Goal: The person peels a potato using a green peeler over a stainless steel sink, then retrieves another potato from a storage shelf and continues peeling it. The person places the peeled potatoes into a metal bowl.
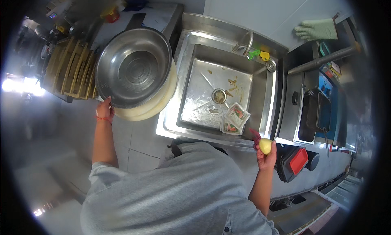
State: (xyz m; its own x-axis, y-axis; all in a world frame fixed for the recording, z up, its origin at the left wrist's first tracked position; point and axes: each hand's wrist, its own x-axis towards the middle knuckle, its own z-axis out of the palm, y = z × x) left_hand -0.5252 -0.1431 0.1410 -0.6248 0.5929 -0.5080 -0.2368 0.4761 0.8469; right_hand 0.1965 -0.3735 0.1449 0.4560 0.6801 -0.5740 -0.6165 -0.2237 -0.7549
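My left hand (105, 110) grips the near left rim of a wide stainless steel basin (139, 67), which looks bare inside. Under the basin, a thick pale round block or board (143, 112) shows at its near right side. In my right hand (266, 158) is a smooth yellow peeled potato (265, 146), held past the sink's near right corner. Beside the potato, a crumpled dark red piece (255, 137), perhaps thin plastic, hangs at the fingers; how it is held is unclear. Before me lies the steel sink (201, 73), with peel scraps (232, 83) around its drain strainer (219, 96).
Two clear labelled plastic packs (237, 115) lie in the sink's near right corner. A faucet (249, 42) rises behind, beside green and yellow cloths (259, 54). Wooden racks (73, 70) stand left. A green glove (317, 30) hangs right; a red tray (298, 161) sits low down.
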